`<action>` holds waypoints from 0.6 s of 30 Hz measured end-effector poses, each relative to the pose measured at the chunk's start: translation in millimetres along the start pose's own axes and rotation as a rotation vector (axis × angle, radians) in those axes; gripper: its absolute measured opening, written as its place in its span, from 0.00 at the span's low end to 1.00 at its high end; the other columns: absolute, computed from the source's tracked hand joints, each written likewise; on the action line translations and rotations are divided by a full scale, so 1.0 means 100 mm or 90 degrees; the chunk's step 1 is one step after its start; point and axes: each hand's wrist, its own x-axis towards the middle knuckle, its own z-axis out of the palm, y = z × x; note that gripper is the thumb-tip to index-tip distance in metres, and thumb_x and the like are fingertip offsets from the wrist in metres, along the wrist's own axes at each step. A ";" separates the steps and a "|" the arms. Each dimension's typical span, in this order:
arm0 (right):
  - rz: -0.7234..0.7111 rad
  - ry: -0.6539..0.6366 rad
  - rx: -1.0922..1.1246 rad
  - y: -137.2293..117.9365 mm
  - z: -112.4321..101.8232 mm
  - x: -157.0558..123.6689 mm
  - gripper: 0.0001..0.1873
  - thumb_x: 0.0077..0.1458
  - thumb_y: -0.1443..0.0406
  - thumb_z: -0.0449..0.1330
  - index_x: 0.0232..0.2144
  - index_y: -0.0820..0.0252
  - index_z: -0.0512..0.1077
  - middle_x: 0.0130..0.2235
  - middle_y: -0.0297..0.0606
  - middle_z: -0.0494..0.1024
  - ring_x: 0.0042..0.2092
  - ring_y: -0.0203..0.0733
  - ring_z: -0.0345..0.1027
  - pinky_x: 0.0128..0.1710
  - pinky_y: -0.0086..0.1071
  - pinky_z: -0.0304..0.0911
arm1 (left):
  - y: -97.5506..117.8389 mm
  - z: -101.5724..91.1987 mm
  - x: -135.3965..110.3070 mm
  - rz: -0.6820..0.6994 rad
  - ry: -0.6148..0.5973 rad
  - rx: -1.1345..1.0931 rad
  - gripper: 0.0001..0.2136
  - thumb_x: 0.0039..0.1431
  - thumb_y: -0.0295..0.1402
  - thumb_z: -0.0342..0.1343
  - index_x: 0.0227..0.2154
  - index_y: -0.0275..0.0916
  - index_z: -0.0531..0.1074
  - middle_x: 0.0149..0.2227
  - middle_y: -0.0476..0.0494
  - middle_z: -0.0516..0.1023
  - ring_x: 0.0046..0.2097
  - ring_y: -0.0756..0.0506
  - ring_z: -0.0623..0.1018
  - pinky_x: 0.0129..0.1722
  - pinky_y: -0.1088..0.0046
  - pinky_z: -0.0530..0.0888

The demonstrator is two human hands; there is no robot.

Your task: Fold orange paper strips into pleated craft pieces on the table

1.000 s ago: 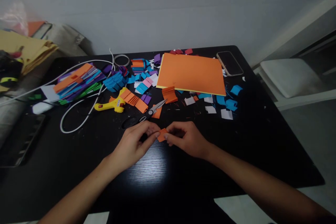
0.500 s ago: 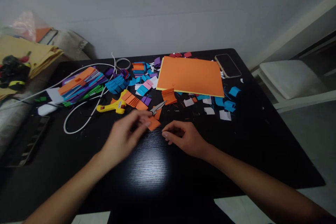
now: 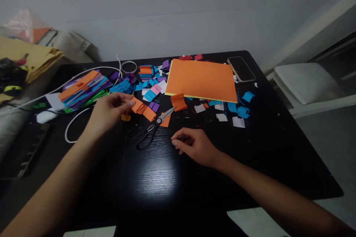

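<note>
My left hand point(image 3: 109, 113) is pinched at the left end of a row of folded orange paper pieces point(image 3: 143, 109), fingertips closed on an orange piece there. Partly hidden beneath this hand is a yellow tool point(image 3: 126, 117). Scissors point(image 3: 155, 123) with black handles lie slightly open between my hands, one blade over an orange paper square point(image 3: 165, 120). My right hand point(image 3: 196, 145) rests on the dark table, fingers curled and thumb near the index fingertip; anything between them is too small to make out. Beyond it stands a folded orange paper piece point(image 3: 178, 102).
Orange sheets point(image 3: 201, 79) with a yellow one below lie at the back. Blue scraps point(image 3: 243, 112) and white scraps point(image 3: 238, 122) are scattered around. A phone point(image 3: 241, 69) is at the back right. Stacked coloured strips point(image 3: 83, 89) and a white cable point(image 3: 69, 127) are left.
My left hand has moved left and away from me, carrying an orange paper piece to the orange row. The scissors' handles are now uncovered. My right hand has stayed in place.
</note>
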 end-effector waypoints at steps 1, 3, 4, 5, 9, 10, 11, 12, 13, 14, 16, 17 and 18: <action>0.001 0.000 0.002 0.00 0.00 0.00 0.07 0.59 0.61 0.66 0.36 0.60 0.79 0.31 0.34 0.79 0.29 0.36 0.75 0.29 0.29 0.73 | -0.04 0.01 0.01 0.012 0.004 0.023 0.11 0.57 0.39 0.68 0.39 0.40 0.80 0.33 0.46 0.83 0.32 0.45 0.81 0.30 0.68 0.77; 0.000 0.001 0.005 0.01 0.00 0.00 0.07 0.59 0.61 0.66 0.36 0.60 0.79 0.31 0.35 0.79 0.30 0.36 0.74 0.28 0.29 0.74 | -0.10 0.04 0.00 0.039 0.017 0.095 0.11 0.58 0.40 0.66 0.40 0.41 0.79 0.35 0.47 0.83 0.34 0.45 0.81 0.32 0.68 0.76; 0.000 0.000 0.004 0.01 0.00 -0.01 0.07 0.59 0.61 0.66 0.36 0.60 0.79 0.31 0.35 0.79 0.30 0.36 0.75 0.28 0.29 0.74 | -0.12 0.06 0.00 0.051 0.025 0.136 0.10 0.59 0.40 0.66 0.40 0.41 0.79 0.36 0.47 0.83 0.35 0.45 0.81 0.33 0.68 0.75; -0.001 0.000 0.001 0.00 0.00 -0.01 0.07 0.59 0.62 0.66 0.36 0.60 0.79 0.31 0.35 0.79 0.30 0.36 0.75 0.28 0.30 0.74 | -0.13 0.07 -0.01 0.061 0.033 0.175 0.09 0.59 0.40 0.66 0.39 0.42 0.79 0.37 0.47 0.83 0.36 0.44 0.81 0.34 0.68 0.74; -0.006 0.004 -0.016 -0.01 0.00 -0.01 0.06 0.60 0.63 0.65 0.36 0.60 0.79 0.31 0.35 0.79 0.29 0.36 0.74 0.28 0.29 0.73 | -0.13 0.13 -0.05 0.132 0.055 0.294 0.07 0.62 0.40 0.63 0.37 0.44 0.79 0.40 0.44 0.84 0.39 0.40 0.80 0.38 0.64 0.74; -0.007 0.005 -0.018 -0.01 0.00 -0.01 0.06 0.60 0.63 0.65 0.36 0.60 0.79 0.31 0.35 0.79 0.29 0.35 0.74 0.28 0.29 0.72 | -0.13 0.14 -0.05 0.160 0.056 0.329 0.07 0.62 0.40 0.62 0.38 0.45 0.79 0.40 0.43 0.84 0.41 0.38 0.80 0.41 0.62 0.74; -0.009 0.005 -0.020 -0.02 -0.01 -0.01 0.06 0.60 0.63 0.65 0.36 0.60 0.79 0.31 0.34 0.79 0.28 0.35 0.74 0.28 0.29 0.71 | -0.13 0.15 -0.05 0.187 0.053 0.364 0.07 0.63 0.40 0.61 0.39 0.44 0.79 0.41 0.42 0.84 0.44 0.36 0.79 0.43 0.60 0.74; -0.010 0.003 -0.021 -0.02 -0.01 -0.01 0.06 0.60 0.63 0.65 0.35 0.60 0.79 0.30 0.34 0.79 0.28 0.35 0.74 0.28 0.29 0.71 | -0.12 0.15 -0.04 0.209 0.047 0.399 0.08 0.64 0.40 0.60 0.40 0.44 0.79 0.42 0.40 0.84 0.46 0.34 0.78 0.46 0.58 0.73; -0.009 0.002 -0.021 -0.02 -0.01 -0.01 0.05 0.60 0.63 0.65 0.35 0.60 0.79 0.30 0.34 0.79 0.28 0.35 0.74 0.28 0.29 0.71 | -0.12 0.16 -0.04 0.224 0.042 0.430 0.09 0.64 0.40 0.59 0.41 0.43 0.79 0.43 0.38 0.83 0.48 0.32 0.77 0.48 0.54 0.72; -0.006 -0.001 -0.019 -0.02 -0.01 -0.01 0.05 0.60 0.63 0.65 0.35 0.60 0.79 0.30 0.34 0.79 0.28 0.35 0.74 0.28 0.29 0.71 | -0.12 0.16 -0.02 0.233 0.035 0.456 0.10 0.64 0.40 0.59 0.43 0.43 0.79 0.43 0.37 0.83 0.50 0.30 0.77 0.51 0.51 0.71; -0.001 -0.005 -0.015 -0.02 -0.01 -0.01 0.05 0.60 0.63 0.65 0.35 0.60 0.78 0.30 0.34 0.79 0.27 0.35 0.74 0.28 0.29 0.71 | -0.11 0.17 0.00 0.247 0.013 0.488 0.12 0.65 0.39 0.57 0.46 0.42 0.78 0.45 0.34 0.83 0.52 0.27 0.75 0.54 0.44 0.67; 0.001 -0.006 -0.013 -0.02 -0.01 -0.01 0.05 0.60 0.63 0.65 0.35 0.60 0.78 0.30 0.34 0.79 0.27 0.35 0.74 0.28 0.29 0.70 | -0.10 0.18 0.01 0.251 0.002 0.497 0.12 0.65 0.38 0.57 0.47 0.42 0.78 0.46 0.33 0.83 0.53 0.26 0.75 0.55 0.41 0.66; 0.001 -0.006 -0.012 -0.02 -0.01 -0.01 0.05 0.60 0.63 0.65 0.35 0.60 0.78 0.30 0.34 0.79 0.27 0.35 0.74 0.28 0.29 0.70 | -0.09 0.18 0.02 0.256 -0.008 0.502 0.12 0.65 0.38 0.57 0.48 0.42 0.78 0.46 0.32 0.83 0.54 0.26 0.75 0.56 0.40 0.65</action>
